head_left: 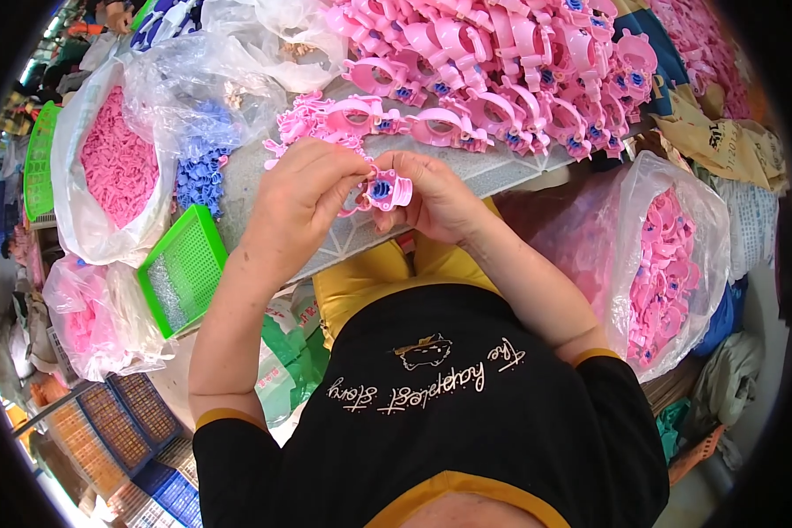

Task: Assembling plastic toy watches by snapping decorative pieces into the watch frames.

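Note:
Both my hands meet over the near edge of the table, holding a pink plastic ring-shaped toy part [400,193] with a blue insert. My left hand [304,189] pinches its left side, thumb and index finger drawn together. Around its right side my right hand [436,195] is closed, the fingers curled beneath and partly hidden. Just beyond the fingers lies a small heap of thin pink plastic pieces [312,121]. A large pile of similar pink ring parts with blue inserts [502,75] covers the far side of the table.
A clear bag of small pink pieces [119,163] stands at left, beside loose blue plastic parts [204,167]. Below is a green basket [185,268] with small metallic-looking bits. At right stands a large clear bag of pink ring parts [664,273]. Stacked crates [128,422] sit lower left.

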Available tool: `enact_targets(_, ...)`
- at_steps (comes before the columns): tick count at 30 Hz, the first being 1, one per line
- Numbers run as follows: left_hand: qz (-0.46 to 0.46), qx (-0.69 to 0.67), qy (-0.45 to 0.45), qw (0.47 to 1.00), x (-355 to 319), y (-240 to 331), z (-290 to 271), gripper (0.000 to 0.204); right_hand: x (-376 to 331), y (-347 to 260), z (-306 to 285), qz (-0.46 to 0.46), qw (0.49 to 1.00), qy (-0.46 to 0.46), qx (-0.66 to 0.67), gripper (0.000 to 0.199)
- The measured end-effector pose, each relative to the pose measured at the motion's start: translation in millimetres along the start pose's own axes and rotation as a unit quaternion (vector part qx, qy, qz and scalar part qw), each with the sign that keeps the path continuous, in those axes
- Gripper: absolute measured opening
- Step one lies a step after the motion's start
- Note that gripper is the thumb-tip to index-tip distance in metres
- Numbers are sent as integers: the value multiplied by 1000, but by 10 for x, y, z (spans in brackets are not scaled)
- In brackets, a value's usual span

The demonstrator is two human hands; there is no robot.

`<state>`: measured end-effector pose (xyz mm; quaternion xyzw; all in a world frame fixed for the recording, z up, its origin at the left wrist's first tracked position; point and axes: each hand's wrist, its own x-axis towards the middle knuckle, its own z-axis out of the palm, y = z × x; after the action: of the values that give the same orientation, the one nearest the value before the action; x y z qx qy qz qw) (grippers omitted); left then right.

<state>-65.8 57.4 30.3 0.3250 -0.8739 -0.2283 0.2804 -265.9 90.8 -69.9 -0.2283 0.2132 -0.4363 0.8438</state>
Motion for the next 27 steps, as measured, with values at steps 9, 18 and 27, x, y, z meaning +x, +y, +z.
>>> enact_targets(9, -25, 14, 21, 999, -60, 56, 148, 18, 18, 22, -20, -9, 1000, -6, 10, 44)
enact_targets(18, -57, 4, 79, 995, -173, 130, 38, 25, 10, 84, 28, -3, 999, -3, -32, 39)
enact_targets(27, -181, 358, 142, 905, -741, -428, -639, 15, -120, -38, 194, 6, 993, 48, -111, 32)
